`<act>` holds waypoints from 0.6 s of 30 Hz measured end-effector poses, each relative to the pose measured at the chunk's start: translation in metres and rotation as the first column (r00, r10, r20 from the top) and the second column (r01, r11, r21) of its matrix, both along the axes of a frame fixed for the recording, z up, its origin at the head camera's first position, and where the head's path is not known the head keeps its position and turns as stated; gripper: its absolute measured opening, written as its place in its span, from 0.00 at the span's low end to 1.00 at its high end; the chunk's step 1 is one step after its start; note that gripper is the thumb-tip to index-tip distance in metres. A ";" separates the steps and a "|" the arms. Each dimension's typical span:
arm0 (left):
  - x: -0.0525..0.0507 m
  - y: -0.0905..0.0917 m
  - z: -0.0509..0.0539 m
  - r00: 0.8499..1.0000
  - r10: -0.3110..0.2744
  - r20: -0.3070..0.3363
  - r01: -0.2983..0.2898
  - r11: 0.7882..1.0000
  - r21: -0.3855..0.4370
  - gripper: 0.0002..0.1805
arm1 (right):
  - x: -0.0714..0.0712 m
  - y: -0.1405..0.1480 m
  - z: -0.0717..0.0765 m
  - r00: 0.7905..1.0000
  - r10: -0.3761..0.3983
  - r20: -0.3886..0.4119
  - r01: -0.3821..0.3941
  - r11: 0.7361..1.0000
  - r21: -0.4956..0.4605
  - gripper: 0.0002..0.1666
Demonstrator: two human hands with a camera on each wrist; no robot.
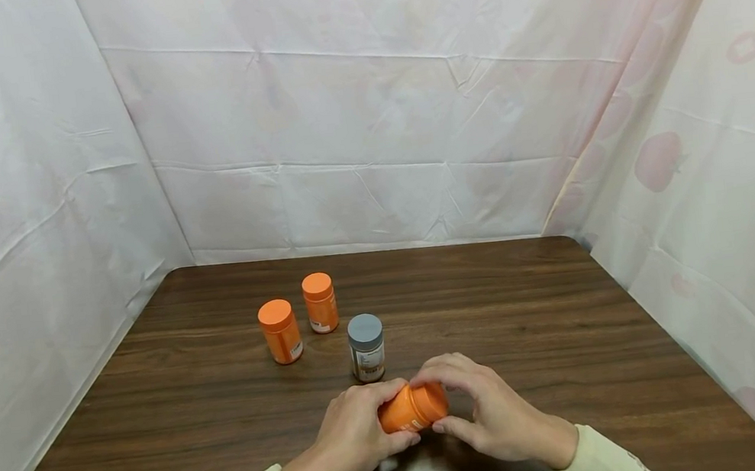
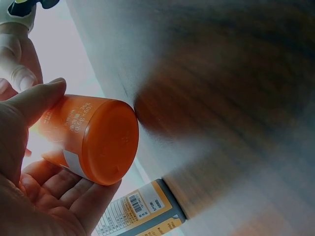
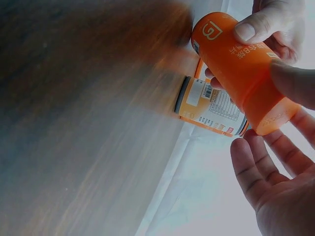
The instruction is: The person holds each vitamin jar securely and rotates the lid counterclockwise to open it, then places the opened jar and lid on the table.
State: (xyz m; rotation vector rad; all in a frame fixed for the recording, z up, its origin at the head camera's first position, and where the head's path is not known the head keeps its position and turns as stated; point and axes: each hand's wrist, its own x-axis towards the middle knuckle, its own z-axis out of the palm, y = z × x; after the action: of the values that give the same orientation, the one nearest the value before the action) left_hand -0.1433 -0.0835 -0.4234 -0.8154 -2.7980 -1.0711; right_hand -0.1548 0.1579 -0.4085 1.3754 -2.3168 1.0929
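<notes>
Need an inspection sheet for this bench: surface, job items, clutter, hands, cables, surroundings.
Surface: dark wood-grain tabletop, glare at the near edge.
Job's things: held orange bottle, tipped sideways, its orange cap on and towards the right hand; contact with the tabletop unclear.
Clutter: three other bottles, all upright: grey-capped bottle nearest the hands, left orange bottle and rear orange bottle farther back.
Grippers: bare hands; left hand grips the held orange bottle's body, right hand holds its cap end.
Cables: nothing seen.
Surroundings: creased pale sheeting behind and at both sides, faded red shapes on the right.
</notes>
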 end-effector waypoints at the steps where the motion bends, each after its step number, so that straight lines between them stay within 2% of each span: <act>1: 0.000 0.000 0.000 1.000 -0.001 0.000 0.001 1.000 0.001 0.25 | 0.000 0.000 0.000 1.000 -0.001 -0.004 0.001 1.000 0.004 0.36; 11: 0.001 0.000 0.000 1.000 0.001 -0.008 -0.001 1.000 0.003 0.25 | 0.001 -0.002 0.001 1.000 -0.023 0.010 0.023 1.000 0.000 0.45; 18: 0.002 0.000 0.000 1.000 -0.004 -0.026 0.005 1.000 0.011 0.22 | 0.004 -0.004 -0.003 0.992 -0.104 0.071 0.105 0.994 -0.012 0.37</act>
State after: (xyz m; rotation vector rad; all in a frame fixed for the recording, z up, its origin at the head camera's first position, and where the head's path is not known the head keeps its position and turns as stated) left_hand -0.1415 -0.0831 -0.4236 -0.8288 -2.7675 -1.0683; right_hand -0.1509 0.1536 -0.4116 1.2134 -2.3939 1.1431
